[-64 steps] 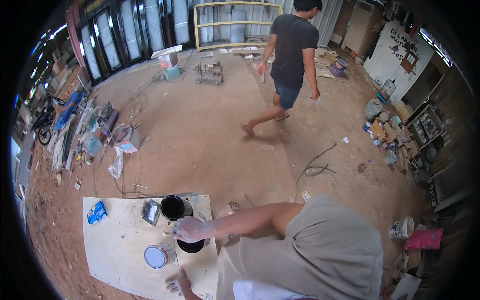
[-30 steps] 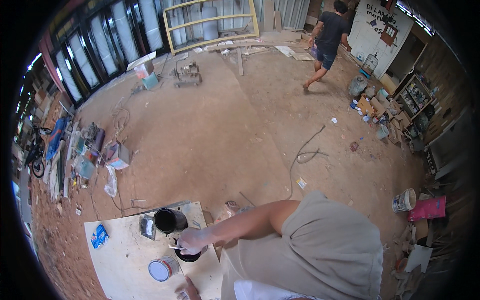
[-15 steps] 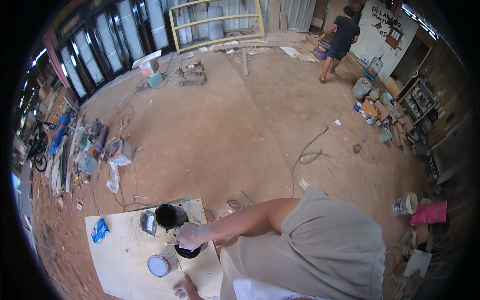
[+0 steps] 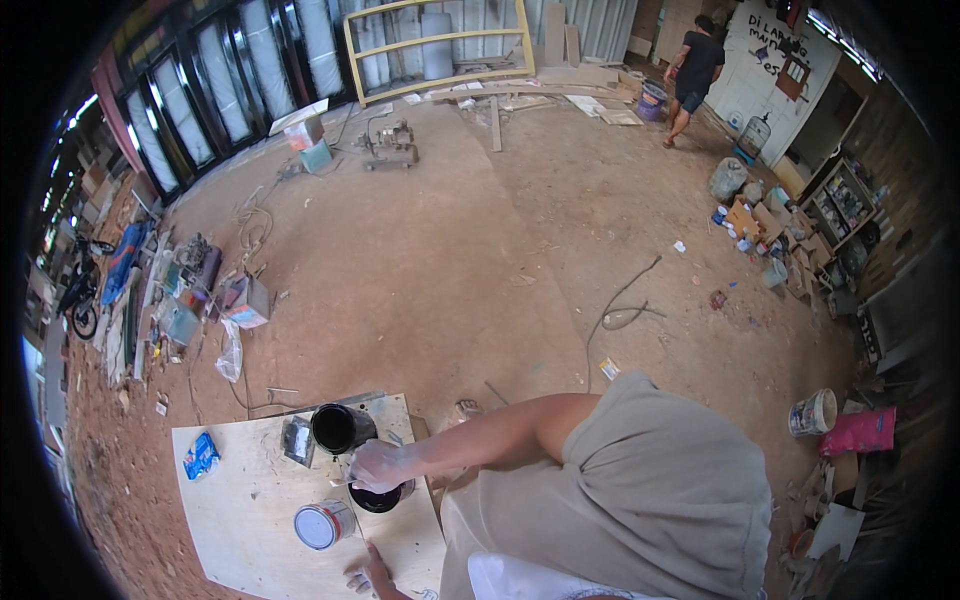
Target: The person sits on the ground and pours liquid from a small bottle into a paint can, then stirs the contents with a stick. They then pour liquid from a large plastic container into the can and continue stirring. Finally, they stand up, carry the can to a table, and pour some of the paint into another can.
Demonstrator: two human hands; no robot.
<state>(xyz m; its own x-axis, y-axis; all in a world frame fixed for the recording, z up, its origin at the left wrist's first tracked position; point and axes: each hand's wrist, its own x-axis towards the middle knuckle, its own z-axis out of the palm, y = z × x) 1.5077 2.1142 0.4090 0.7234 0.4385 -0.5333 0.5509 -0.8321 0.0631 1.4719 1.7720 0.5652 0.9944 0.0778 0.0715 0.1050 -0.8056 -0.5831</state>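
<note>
- The scene is lit evenly by soft daylight, admitted through the tall windows (image 4: 200,90) far above and left of the grip.
- Only faint shadows are cast on the dirt floor (image 4: 450,250); no harsh glare is seen.
- Strong fisheye bending is shown toward the rim, which is closed by a black vignette.
- Detail is kept fairly sharp around the grip and softened at the edges.
</note>
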